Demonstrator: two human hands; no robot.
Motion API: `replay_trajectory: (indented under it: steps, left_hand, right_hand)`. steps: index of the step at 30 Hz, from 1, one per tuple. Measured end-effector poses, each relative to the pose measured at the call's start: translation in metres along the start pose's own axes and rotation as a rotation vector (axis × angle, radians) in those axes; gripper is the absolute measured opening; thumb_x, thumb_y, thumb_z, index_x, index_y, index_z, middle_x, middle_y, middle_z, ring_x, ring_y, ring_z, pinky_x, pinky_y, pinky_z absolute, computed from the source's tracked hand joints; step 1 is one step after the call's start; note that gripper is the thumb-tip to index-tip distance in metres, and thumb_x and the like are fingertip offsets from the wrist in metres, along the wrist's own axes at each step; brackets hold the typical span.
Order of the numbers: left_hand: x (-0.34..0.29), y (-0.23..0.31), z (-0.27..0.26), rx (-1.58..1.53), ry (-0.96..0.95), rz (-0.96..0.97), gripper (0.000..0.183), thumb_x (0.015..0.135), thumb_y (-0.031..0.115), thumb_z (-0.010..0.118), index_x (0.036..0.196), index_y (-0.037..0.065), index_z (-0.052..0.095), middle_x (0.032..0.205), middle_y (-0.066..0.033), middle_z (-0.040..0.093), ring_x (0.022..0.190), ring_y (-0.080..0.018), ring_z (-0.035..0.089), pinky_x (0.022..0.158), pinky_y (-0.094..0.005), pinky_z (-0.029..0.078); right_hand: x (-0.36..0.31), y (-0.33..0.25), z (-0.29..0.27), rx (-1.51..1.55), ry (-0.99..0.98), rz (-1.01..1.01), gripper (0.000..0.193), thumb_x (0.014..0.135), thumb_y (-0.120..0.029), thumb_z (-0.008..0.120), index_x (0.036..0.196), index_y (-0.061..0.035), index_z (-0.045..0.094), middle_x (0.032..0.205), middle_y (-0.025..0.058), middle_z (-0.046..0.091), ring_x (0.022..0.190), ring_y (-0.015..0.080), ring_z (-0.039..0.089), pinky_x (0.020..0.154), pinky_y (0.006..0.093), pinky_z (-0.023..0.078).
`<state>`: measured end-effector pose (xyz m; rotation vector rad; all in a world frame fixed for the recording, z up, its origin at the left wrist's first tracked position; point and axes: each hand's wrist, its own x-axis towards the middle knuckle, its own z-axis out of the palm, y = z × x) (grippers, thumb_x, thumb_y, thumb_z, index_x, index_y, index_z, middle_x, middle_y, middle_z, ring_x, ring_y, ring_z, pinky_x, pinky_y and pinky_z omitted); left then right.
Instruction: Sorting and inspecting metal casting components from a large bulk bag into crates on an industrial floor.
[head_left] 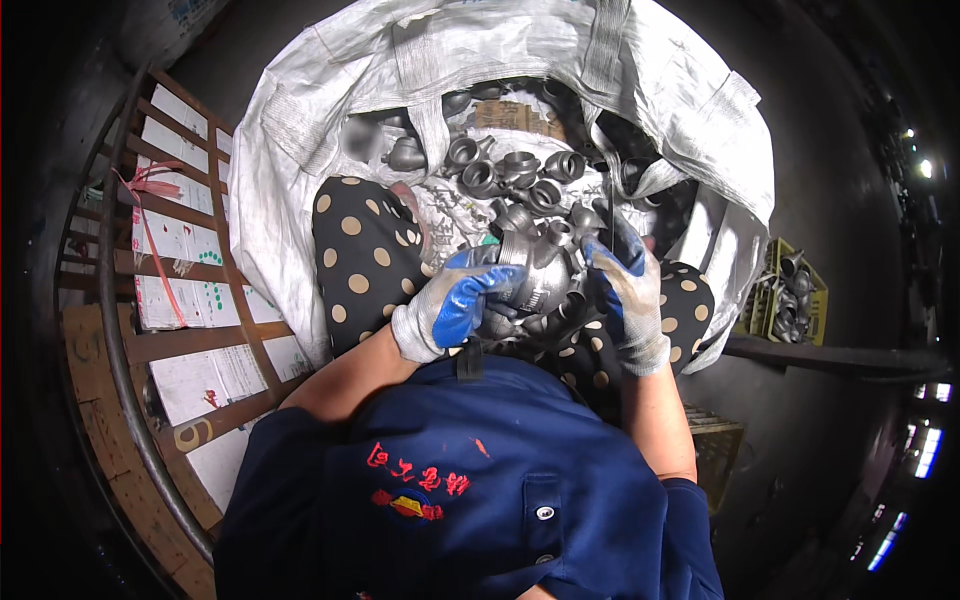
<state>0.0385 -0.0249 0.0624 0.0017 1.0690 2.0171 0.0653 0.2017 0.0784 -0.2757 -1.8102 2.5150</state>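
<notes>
Both my hands wear grey-white gloves with blue palms. My left hand (460,300) is closed on the left side of a grey metal casting (538,268), which has a round, ribbed body and a short neck. To the right of the casting, my right hand (627,295) is closed around a thin dark rod-like tool (610,190) that points up and away from me. The tool's lower end is hidden in the glove, so its exact kind is unclear. More grey castings (519,168), hollow and ring-mouthed, lie loose just beyond my hands.
A large white woven bulk bag (500,50) with wide straps surrounds my knees and the castings. A rusty metal rack (180,345) with white boxes stands at the left. Further right, a yellow crate (818,310) holds metal parts, next to a dark bar (840,357).
</notes>
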Motion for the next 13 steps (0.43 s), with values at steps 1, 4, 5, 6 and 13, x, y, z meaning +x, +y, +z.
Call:
replay_trajectory:
  steps: [1,4,5,6,13]
  left_hand:
    - [0.003,0.003,0.003,-0.077,0.015,-0.011,0.029,0.092,0.009,0.048,0.118,-0.002,0.054,0.104,-0.0105,0.063,0.092,-0.0157,0.063,0.081,-0.0284,0.052]
    - [0.008,0.006,0.005,0.005,-0.067,0.031,0.027,0.094,0.012,0.046,0.115,0.0,0.057,0.103,-0.0083,0.063,0.088,-0.0149,0.063,0.078,-0.0265,0.051]
    - [0.011,0.003,0.0,-0.089,-0.106,-0.045,0.027,0.094,0.013,0.046,0.115,-0.001,0.057,0.104,-0.0076,0.063,0.088,-0.0144,0.063,0.078,-0.0259,0.05]
    - [0.018,-0.004,0.001,0.095,-0.075,0.058,0.027,0.094,0.015,0.048,0.114,-0.002,0.058,0.102,-0.006,0.063,0.09,-0.0106,0.06,0.081,-0.0242,0.047]
    - [0.024,-0.002,0.009,0.295,-0.051,0.161,0.03,0.092,0.013,0.055,0.118,-0.001,0.057,0.105,-0.0051,0.062,0.095,-0.0081,0.055,0.086,-0.0246,0.044]
  right_hand:
    - [0.001,-0.004,0.004,0.0,0.006,0.001,0.051,0.081,-0.001,0.066,0.128,0.0045,0.046,0.107,0.0077,0.06,0.094,0.0121,0.056,0.082,0.0239,0.047]
    - [0.01,-0.007,0.013,-0.21,-0.092,-0.128,0.067,0.076,-0.008,0.073,0.133,0.006,0.041,0.121,0.0129,0.055,0.105,0.0138,0.054,0.088,0.0255,0.045]
    - [0.012,-0.01,0.016,-0.273,-0.116,-0.117,0.066,0.074,-0.009,0.075,0.131,0.0056,0.044,0.12,0.0119,0.057,0.105,0.0142,0.054,0.092,0.0268,0.043]
    - [0.011,-0.019,0.017,-0.324,-0.174,-0.051,0.064,0.074,-0.009,0.074,0.129,0.0053,0.046,0.119,0.0114,0.058,0.104,0.0143,0.054,0.092,0.0271,0.042]
    - [0.014,-0.004,0.008,-0.363,-0.143,-0.101,0.058,0.076,-0.008,0.073,0.129,-0.0012,0.05,0.112,0.0109,0.062,0.1,0.0119,0.055,0.09,0.0271,0.043]
